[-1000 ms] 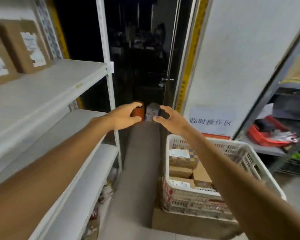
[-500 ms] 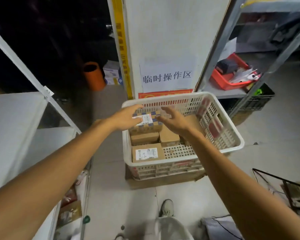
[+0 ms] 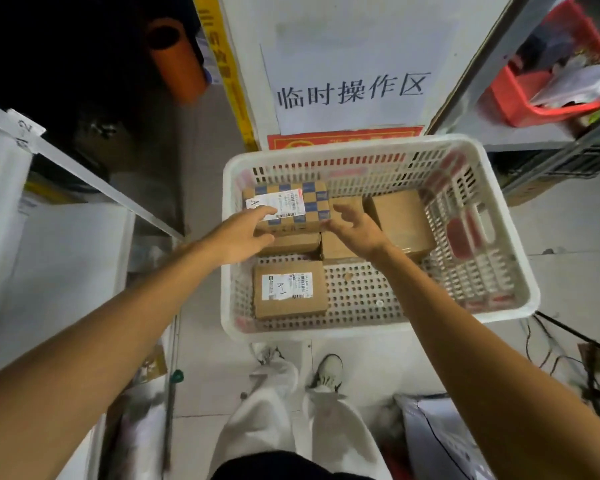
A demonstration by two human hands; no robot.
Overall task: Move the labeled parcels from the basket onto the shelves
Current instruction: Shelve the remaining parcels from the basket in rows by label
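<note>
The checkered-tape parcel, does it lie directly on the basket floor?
No, the checkered-tape parcel rests on top of plain brown parcels inside the basket.

Even light, soft focus.
My view bows at the edges; the red tray (image 3: 520, 107) blurs, the top-left corner is dark.

The white basket (image 3: 326, 332) is sitting low over the pale tiled floor (image 3: 568, 244). Inside, a labelled brown parcel (image 3: 290, 289) is lying flat on the perforated bottom at the front left, and a checker-taped parcel (image 3: 312, 202) is riding on a plain box (image 3: 291, 243) at the back. On the floor, two white shoes (image 3: 328, 370) are standing just beside the basket and black cables (image 3: 548, 344) are trailing off right
</note>
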